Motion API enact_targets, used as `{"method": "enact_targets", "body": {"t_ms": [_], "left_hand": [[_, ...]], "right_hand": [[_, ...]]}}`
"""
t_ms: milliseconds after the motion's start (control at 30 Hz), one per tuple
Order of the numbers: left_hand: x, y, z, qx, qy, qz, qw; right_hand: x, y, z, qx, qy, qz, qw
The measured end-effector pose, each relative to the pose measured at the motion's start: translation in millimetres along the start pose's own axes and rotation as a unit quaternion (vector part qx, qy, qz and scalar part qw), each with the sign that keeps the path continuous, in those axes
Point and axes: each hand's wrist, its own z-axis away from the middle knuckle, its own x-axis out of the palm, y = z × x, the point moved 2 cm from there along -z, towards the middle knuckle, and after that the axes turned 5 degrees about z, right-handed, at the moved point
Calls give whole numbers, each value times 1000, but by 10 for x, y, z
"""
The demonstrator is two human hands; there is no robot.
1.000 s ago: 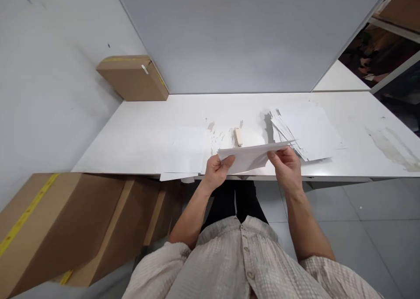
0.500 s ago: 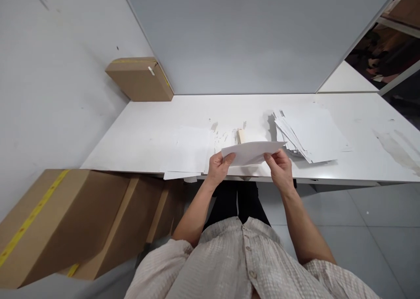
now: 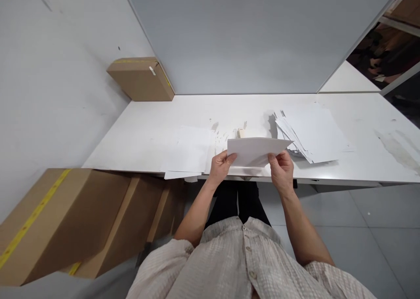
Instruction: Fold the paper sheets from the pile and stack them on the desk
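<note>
A sheet of white paper (image 3: 254, 149) is held up above the front edge of the white table (image 3: 151, 128), its far edge raised. My left hand (image 3: 220, 165) pinches its left side, thumb on top. On the right side, my right hand (image 3: 281, 165) grips it between thumb and fingers. Just beyond the sheet lies a small beige block (image 3: 242, 133), partly hidden by it. To the right is an untidy stack of white paper (image 3: 316, 135). Several loose white sheets (image 3: 188, 152) lie left of my hands, overhanging the front edge.
A cardboard box (image 3: 141, 80) stands in the back left corner of the table. Larger cardboard boxes (image 3: 75, 216) with yellow tape sit below the table at left. A grey panel (image 3: 229, 36) rises along the back edge. Dark marks spot the tabletop.
The held sheet has shifted slightly right and its far edge has tilted up, covering more of the beige block. Both hands keep their grip.
</note>
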Motion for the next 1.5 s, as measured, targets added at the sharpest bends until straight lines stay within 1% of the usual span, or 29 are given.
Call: {"method": "enact_targets", "body": {"t_ms": [133, 267, 367, 400, 467, 533, 567, 633, 733, 800, 867, 933, 967, 1000, 1033, 1067, 1100, 1133, 1167, 1200, 1233, 1267, 1300, 1333, 1367, 1400, 1433, 1500], "left_hand": [[-24, -144, 0, -4, -19, 4, 1000], [-58, -286, 10, -42, -53, -11, 998], [-88, -312, -2, -71, -35, -22, 997], [-98, -304, -10, -78, -25, -20, 996], [-111, -280, -24, -89, -8, -9, 996], [-109, -261, -23, -88, -1, 25, 996], [-98, -259, -13, -87, 0, 53, 995], [-47, -270, 28, -88, -6, 115, 989], [96, -297, 126, -100, -43, 181, 977], [193, -303, 186, -101, -57, 191, 975], [242, -291, 216, -95, -41, 170, 980], [225, -254, 209, -87, -7, 125, 988], [196, -224, 194, -85, 5, 100, 991], [157, -187, 174, -84, 8, 75, 994], [113, -143, 153, -86, 4, 51, 995], [69, -94, 133, -92, -9, 29, 995], [30, -41, 117, -99, -29, 7, 995], [-1, 15, 106, -108, -53, -14, 993], [-21, 74, 103, -116, -81, -35, 989], [-30, 135, 106, -122, -109, -57, 985], [-28, 198, 116, -125, -138, -79, 979], [-16, 261, 130, -125, -167, -99, 973], [1, 322, 149, -123, -196, -116, 966], [19, 376, 169, -121, -225, -129, 958], [34, 420, 189, -119, -251, -139, 951], [43, 447, 206, -117, -270, -146, 945], [45, 453, 217, -119, -280, -150, 941], [27, 389, 216, -133, -268, -152, 942]], "right_hand": [[-24, 53, 23, 25, -12, 34, 999], [-50, 81, 30, 17, 13, 12, 1000], [-33, 83, 9, 30, -6, -3, 1000], [-30, 78, -5, 35, -4, -24, 999], [-34, 63, -34, 45, 20, -103, 993], [-41, 53, -50, 69, 47, -189, 978], [-39, 52, -46, 86, 53, -218, 971], [-24, 62, -8, 117, 60, -242, 961], [23, 127, 120, 156, 79, -253, 952], [57, 200, 233, 180, 99, -271, 940], [72, 279, 359, 200, 110, -290, 929], [56, 343, 495, 229, 93, -291, 924], [36, 361, 567, 253, 66, -277, 925], [10, 362, 638, 281, 21, -247, 927], [-23, 339, 704, 305, -40, -202, 930], [-66, 289, 757, 311, -100, -142, 934], [-120, 208, 788, 291, -145, -70, 943], [-181, 97, 788, 242, -164, 9, 956], [-244, -41, 757, 166, -154, 87, 970], [-303, -196, 703, 71, -120, 157, 978], [-351, -352, 636, -25, -77, 215, 973], [-383, -490, 563, -108, -45, 261, 958], [-399, -594, 488, -169, -36, 294, 940], [-402, -659, 417, -206, -47, 317, 924], [-396, -683, 355, -222, -75, 331, 914], [-386, -667, 308, -216, -114, 338, 909], [-373, -618, 277, -189, -153, 338, 909], [-350, -448, 255, -95, -208, 323, 918]]}}
